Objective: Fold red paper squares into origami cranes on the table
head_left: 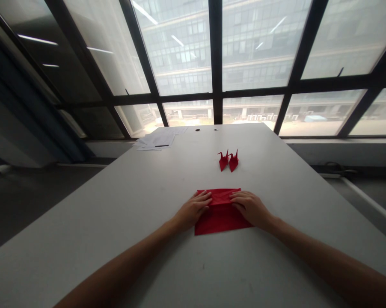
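A sheet of red paper lies on the white table in front of me, its far part folded over toward me with the flap's edge running across the middle. My left hand rests flat on the left side of the flap, fingers stretched out. On the right side, my right hand presses down with its fingers extended over the paper. Beyond the sheet stand two red origami cranes, side by side; neither hand touches them.
The long white table reaches toward large dark-framed windows. Loose white papers lie at its far left, with a dark pen on them. Two small dark round spots show near the far edge.
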Demonstrator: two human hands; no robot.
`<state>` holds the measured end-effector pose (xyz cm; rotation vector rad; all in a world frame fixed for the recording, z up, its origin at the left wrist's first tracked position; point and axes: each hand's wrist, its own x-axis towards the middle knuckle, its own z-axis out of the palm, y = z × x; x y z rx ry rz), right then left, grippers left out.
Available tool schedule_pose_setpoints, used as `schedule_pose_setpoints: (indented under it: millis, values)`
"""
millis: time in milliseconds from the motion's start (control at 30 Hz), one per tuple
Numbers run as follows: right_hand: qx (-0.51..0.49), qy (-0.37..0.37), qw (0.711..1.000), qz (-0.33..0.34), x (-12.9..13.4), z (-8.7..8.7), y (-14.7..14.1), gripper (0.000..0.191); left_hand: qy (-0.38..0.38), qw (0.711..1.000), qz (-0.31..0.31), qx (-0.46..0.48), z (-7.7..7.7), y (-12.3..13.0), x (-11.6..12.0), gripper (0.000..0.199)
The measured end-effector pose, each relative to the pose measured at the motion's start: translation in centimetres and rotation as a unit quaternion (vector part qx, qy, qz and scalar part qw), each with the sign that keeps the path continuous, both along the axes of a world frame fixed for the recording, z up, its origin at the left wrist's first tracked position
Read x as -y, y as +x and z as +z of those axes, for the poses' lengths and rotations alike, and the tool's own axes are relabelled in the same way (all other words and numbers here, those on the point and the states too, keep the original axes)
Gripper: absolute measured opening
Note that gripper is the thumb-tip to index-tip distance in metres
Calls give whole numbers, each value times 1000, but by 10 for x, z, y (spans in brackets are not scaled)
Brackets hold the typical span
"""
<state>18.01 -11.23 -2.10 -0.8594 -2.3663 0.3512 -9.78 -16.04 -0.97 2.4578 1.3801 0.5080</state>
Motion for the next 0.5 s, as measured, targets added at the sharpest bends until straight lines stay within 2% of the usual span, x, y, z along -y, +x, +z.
schedule_pose_setpoints:
  millis: [167,300,433,500]
  values:
    - [-4,3,1000,-4,-5,-4,2,28,-4,1000,8,15,0,-1,0,46]
    - [8,2,1000,-15,-6,-4,3,28,-3,1000,5,13,3,1,1,42]
    - [21,35,994,-97,1,4,0,33,26,999,1,-27,6,3,4,40]
    - [23,51,988,-144,10,10,-4,29,40,998,14,-48,8,4,6,41]
